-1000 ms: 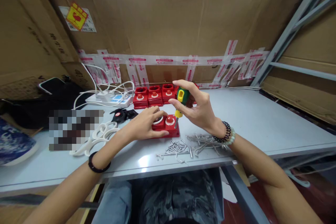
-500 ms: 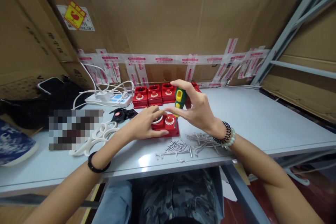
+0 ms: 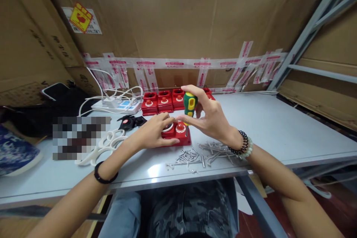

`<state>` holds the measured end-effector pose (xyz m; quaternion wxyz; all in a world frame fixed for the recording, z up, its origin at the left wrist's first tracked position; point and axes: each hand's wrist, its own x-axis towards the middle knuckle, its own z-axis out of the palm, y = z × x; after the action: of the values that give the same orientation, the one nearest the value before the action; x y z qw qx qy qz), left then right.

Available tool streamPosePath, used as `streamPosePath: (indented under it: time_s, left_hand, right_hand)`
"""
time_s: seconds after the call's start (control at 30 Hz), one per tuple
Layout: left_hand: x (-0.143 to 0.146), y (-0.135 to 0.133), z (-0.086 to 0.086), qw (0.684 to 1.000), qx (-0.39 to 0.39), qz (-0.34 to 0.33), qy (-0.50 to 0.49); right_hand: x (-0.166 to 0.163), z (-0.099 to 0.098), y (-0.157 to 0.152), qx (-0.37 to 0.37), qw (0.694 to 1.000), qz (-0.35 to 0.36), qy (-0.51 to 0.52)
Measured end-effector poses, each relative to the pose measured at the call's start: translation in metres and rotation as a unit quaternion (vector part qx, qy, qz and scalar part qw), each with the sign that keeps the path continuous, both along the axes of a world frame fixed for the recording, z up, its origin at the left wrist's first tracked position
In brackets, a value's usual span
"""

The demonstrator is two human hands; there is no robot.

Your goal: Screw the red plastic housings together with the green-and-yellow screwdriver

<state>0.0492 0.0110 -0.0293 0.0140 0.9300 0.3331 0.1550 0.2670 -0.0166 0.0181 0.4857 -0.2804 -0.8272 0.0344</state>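
My right hand (image 3: pixel 212 119) grips a short green and yellow screwdriver (image 3: pixel 189 105), held almost upright with its tip down on a red block (image 3: pixel 178 136) on the grey table (image 3: pixel 279 126). My left hand (image 3: pixel 152 132) lies over the block's left side, fingers curled round it and the thumb along its front edge. The block has a white ring and a red button on top. A pile of loose metal screws (image 3: pixel 202 154) lies just in front of the block, under my right wrist.
A row of similar red blocks (image 3: pixel 164 102) stands behind. To the left lie a white power strip (image 3: pixel 117 106) with cables, a small black part (image 3: pixel 129 121) and white plastic rings (image 3: pixel 103 145). Cardboard walls the back; a metal rack (image 3: pixel 306 33) stands right.
The screwdriver handle has swung from leaning right to nearly upright, and my right fingers have shifted round it. My left hand stays on the red block.
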Motion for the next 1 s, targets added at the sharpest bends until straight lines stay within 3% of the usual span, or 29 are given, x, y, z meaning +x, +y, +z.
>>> streamPosePath:
  time_s: [0.13, 0.2, 0.33, 0.4, 0.6, 0.67, 0.87, 1.0]
  left_hand:
    - [0.001, -0.001, 0.002, 1.0, -0.003, -0.002, 0.009]
    - [0.0, -0.001, 0.002, 1.0, -0.002, -0.001, 0.012]
    - [-0.001, 0.0, 0.0, 1.0, -0.001, 0.003, 0.011]
    - [-0.001, 0.0, -0.001, 1.0, -0.002, 0.001, 0.006]
    - [0.001, -0.002, 0.003, 1.0, -0.013, 0.002, 0.005]
    - [0.002, -0.002, 0.004, 1.0, -0.015, 0.004, 0.004]
    - [0.001, -0.001, 0.001, 1.0, -0.012, -0.003, -0.017]
    - [0.001, -0.001, 0.001, 1.0, -0.004, 0.004, 0.001]
  right_hand:
    - [0.004, 0.004, -0.002, -0.08, 0.993, 0.086, -0.024]
    - [0.006, 0.004, 0.0, -0.095, 0.99, 0.095, -0.031]
    - [0.002, -0.001, 0.002, -0.012, 1.0, -0.027, -0.006]
    - [0.001, -0.002, 0.002, 0.014, 0.999, -0.051, 0.001]
    - [0.008, 0.007, 0.0, -0.118, 0.987, 0.105, 0.008]
    - [0.008, 0.006, 0.0, -0.13, 0.986, 0.099, 0.018]
    - [-0.005, -0.002, -0.002, -0.046, 0.998, 0.013, 0.049]
    - [0.001, 0.002, -0.001, -0.109, 0.988, 0.103, 0.038]
